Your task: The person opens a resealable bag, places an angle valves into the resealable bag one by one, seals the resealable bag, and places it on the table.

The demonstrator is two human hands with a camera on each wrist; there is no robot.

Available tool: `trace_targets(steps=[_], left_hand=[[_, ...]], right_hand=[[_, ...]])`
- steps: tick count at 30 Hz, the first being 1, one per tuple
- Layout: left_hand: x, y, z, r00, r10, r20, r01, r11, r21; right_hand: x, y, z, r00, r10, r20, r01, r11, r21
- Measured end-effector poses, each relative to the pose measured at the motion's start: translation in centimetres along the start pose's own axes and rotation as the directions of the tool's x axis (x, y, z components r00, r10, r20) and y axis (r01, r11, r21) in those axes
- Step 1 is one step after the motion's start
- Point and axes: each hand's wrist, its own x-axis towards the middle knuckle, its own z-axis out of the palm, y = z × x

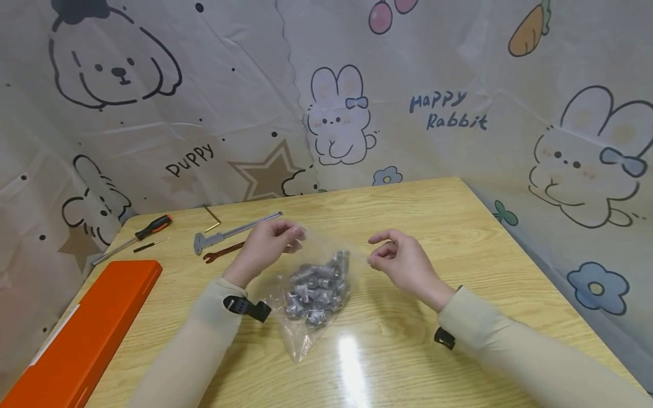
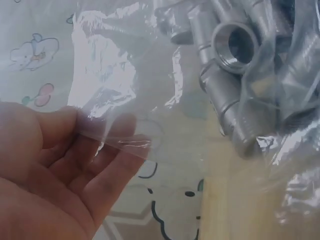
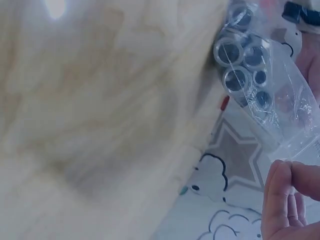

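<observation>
A clear plastic bag (image 1: pixel 297 344) hangs between my hands over the table, bulging with several grey hollow metal fittings (image 1: pixel 313 292). My left hand (image 1: pixel 266 248) pinches the bag's upper left edge between thumb and fingers; through the film in the left wrist view, some fingertips show behind it. On the other side my right hand (image 1: pixel 405 265) holds the upper right corner; the right wrist view shows its thumb and forefinger meeting on the plastic. Round openings of the fittings (image 3: pixel 235 80) face that camera. The fittings' exact kind is hard to tell through the plastic.
An orange case (image 1: pixel 97 328) lies along the table's left side. Behind it are a screwdriver (image 1: pixel 154 228), a small thin tool (image 1: pixel 145 247) and a hex key (image 1: pixel 213 225). Calipers (image 1: pixel 209 242) and a reddish wrench (image 1: pixel 221 253) lie by the left hand. A patterned cloth (image 1: pixel 229 113) hangs behind.
</observation>
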Motion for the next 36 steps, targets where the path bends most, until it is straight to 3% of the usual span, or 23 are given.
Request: trace_targets(steps=[4, 9, 16, 21, 24, 29, 36], left_hand=[[-0.6, 0.7, 0.1, 0.998, 0.017, -0.058, -0.021, 0.998, -0.063], [-1.5, 2.1, 0.2, 0.985, 0.1, -0.142, -0.117, 0.986, -0.121], [-3.0, 4.3, 0.4, 0.942, 0.244, -0.232, -0.291, 0.937, -0.193], [-3.8, 5.0, 0.8, 0.894, 0.319, -0.313, -0.403, 0.879, -0.255], [-4.0, 4.4, 1.0, 0.876, 0.342, -0.339, -0.439, 0.857, -0.27], [-3.9, 3.4, 1.3, 0.87, 0.357, -0.341, -0.455, 0.848, -0.271], [-4.1, 3.0, 1.4, 0.866, 0.361, -0.347, -0.464, 0.839, -0.285]], right_hand=[[0.4, -0.6, -0.8, 0.997, -0.068, -0.037, 0.066, 0.997, -0.045], [0.9, -2.0, -2.4, 0.981, -0.165, -0.1, 0.153, 0.981, -0.116], [1.4, -5.2, -4.9, 0.93, -0.318, -0.184, 0.276, 0.935, -0.222], [1.5, -7.9, -6.0, 0.886, -0.42, -0.197, 0.365, 0.893, -0.264], [1.6, -8.3, -6.0, 0.902, -0.397, -0.172, 0.342, 0.898, -0.277], [2.0, -6.6, -5.2, 0.953, -0.271, -0.133, 0.238, 0.946, -0.218], [3.2, -4.4, -4.3, 0.974, -0.195, -0.116, 0.185, 0.978, -0.095]])
